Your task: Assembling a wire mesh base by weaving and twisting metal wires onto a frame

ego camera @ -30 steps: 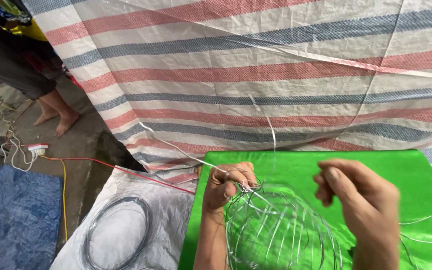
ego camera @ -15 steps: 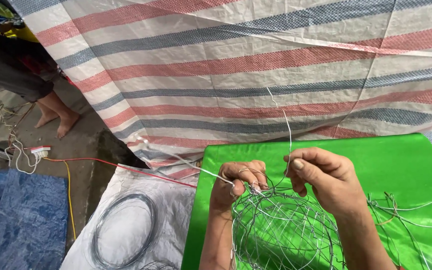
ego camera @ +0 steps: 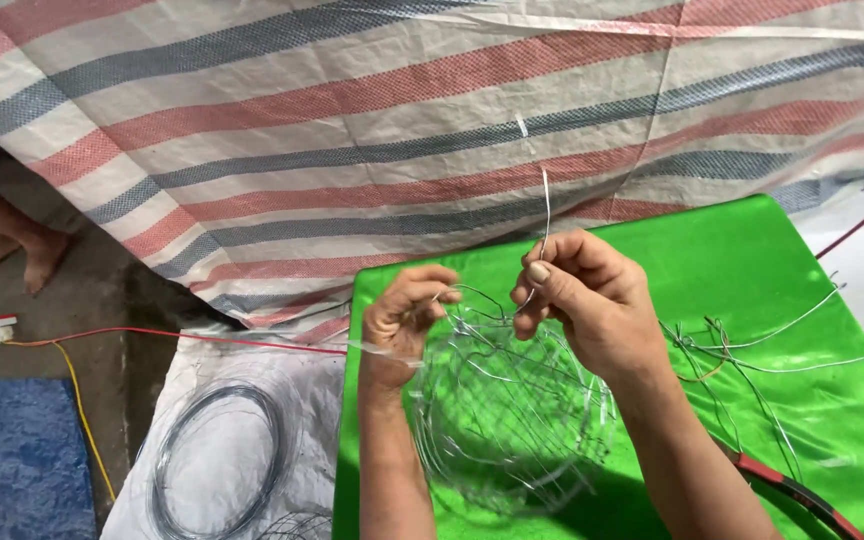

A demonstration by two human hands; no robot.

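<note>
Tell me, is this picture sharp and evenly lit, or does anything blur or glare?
Head view: soft daylight, no harsh glare; the right hand and left hand look sharp; the wire basket shows faint glints, its thin strands hard to separate.

Red, grey and white striped tarp (ego camera: 352,130); bright green table (ego camera: 752,260); silvery wire basket (ego camera: 507,420).

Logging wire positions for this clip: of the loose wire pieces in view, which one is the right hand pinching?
The upright wire strand rising from the right hand above the wire basket. The other loose wires lie flat on the green table, untouched.
</note>
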